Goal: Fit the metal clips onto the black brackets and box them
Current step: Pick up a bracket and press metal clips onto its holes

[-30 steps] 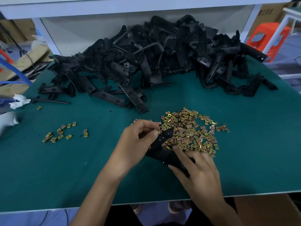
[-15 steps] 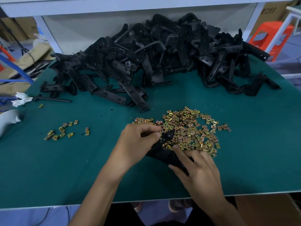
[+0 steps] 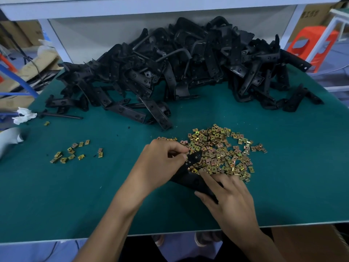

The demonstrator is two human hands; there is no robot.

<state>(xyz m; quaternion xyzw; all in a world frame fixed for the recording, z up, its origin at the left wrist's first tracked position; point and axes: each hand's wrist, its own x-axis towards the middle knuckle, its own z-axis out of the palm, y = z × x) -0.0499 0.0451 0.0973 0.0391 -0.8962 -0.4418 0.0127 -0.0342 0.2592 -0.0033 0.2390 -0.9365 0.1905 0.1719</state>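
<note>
1. a small scatter of clips [image 3: 75, 151] lay loose near the left edge of the table [image 3: 292, 167].
2. left hand [image 3: 162, 163] was curled up, fingertips pinching the top end of the black bracket [image 3: 190, 178], which sat mid-table toward the near edge.
3. a big bracket heap [image 3: 179, 72] ran along the far edge.
4. the main clip pile [image 3: 222, 152] touched the bracket's right side.
5. right hand [image 3: 230, 201] gripped the bracket's lower end, fingers laid over it, thumb underneath.

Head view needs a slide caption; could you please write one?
Left hand and right hand grip one black bracket beside the pile of clips.
</note>
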